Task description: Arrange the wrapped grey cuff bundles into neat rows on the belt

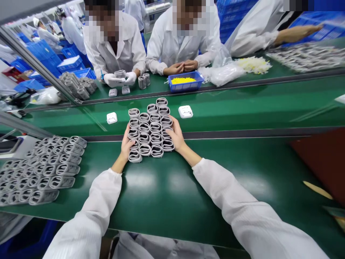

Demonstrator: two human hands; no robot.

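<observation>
A block of several rolled grey cuffs (145, 138), standing in rows with their coiled ends up, lies across the near edge of the green belt. My left hand (126, 144) grips the block from its left side, fingers along the outer rolls and thumb over the near ones. On the opposite side my right hand (176, 135) clasps it the same way, its thumb on top of an outer roll. Both hands squeeze the rolls together between them. The undersides of the rolls are hidden. Two white square devices lie on the belt, one left (111, 118) and one right (185, 112).
More rolled grey cuffs (43, 169) stand at the left of the green table (167, 201). Across the belt (242, 104), co-workers sit near a blue bin (185, 82) of yellow pieces and a plastic bag (226, 73). A dark red board (323, 158) lies at right.
</observation>
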